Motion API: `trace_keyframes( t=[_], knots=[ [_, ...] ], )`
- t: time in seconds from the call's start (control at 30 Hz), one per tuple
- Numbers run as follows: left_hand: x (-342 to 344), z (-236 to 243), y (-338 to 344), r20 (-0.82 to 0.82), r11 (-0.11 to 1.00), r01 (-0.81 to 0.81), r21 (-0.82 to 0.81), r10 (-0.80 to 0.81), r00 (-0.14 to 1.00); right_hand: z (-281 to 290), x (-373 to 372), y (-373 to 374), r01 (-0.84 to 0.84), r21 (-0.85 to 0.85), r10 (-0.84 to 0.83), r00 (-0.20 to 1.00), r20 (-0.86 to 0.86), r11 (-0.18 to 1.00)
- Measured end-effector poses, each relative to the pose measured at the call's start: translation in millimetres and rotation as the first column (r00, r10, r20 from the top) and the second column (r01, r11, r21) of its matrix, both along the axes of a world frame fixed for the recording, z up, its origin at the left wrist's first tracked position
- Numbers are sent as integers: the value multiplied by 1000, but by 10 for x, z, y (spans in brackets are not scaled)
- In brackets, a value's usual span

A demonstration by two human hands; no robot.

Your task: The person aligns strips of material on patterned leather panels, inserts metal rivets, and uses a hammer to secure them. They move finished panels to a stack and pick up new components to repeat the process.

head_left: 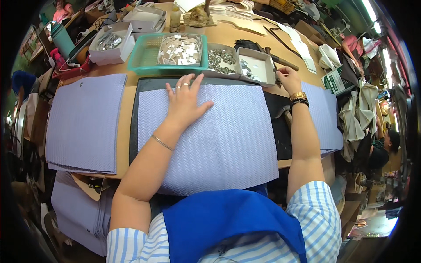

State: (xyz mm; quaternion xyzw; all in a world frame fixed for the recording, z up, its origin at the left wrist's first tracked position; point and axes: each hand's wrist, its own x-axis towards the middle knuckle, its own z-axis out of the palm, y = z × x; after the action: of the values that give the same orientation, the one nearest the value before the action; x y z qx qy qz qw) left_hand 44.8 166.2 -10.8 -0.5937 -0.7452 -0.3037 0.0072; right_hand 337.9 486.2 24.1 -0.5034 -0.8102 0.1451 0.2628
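My left hand [186, 94] lies with spread fingers on a lilac textured sheet [223, 140] atop a dark board [144, 83]. My right hand [287, 79] has its fingers pinched beside the right end of a white box [256, 65], on a small dark object I cannot make out. A hammer [287, 117] lies under my right forearm on a black surface. Behind the sheet are a box of shiny metal pieces [221, 59] and a green tray [144, 52] holding a box of small pale pieces [179, 49]. Another hammer [283, 62] lies behind the white box.
Lilac sheets are stacked left [83, 127], right [322, 122] and lower left [79, 206]. A white box of metal discs [109, 44] and a teal bottle [61, 41] stand back left. Pale fabric pieces [355, 122] are at right; other people work around the wooden table [232, 33].
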Motion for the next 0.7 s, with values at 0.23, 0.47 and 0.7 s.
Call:
trace_keyframes(
  t=[0.23,0.47,0.7],
  knots=[
    [927,534,-1003,12,614,656,-440,-726,688,-63,145,-29,-49,60,55,994,-93,997],
    [877,264,-1262,-86,607,646,-463,-756,649,122,-607,-110,-517,-176,544,764,347,838],
    [840,72,-1377,-243,647,652,-395,-758,605,95,-650,127,-450,-393,587,714,382,802]
  ],
)
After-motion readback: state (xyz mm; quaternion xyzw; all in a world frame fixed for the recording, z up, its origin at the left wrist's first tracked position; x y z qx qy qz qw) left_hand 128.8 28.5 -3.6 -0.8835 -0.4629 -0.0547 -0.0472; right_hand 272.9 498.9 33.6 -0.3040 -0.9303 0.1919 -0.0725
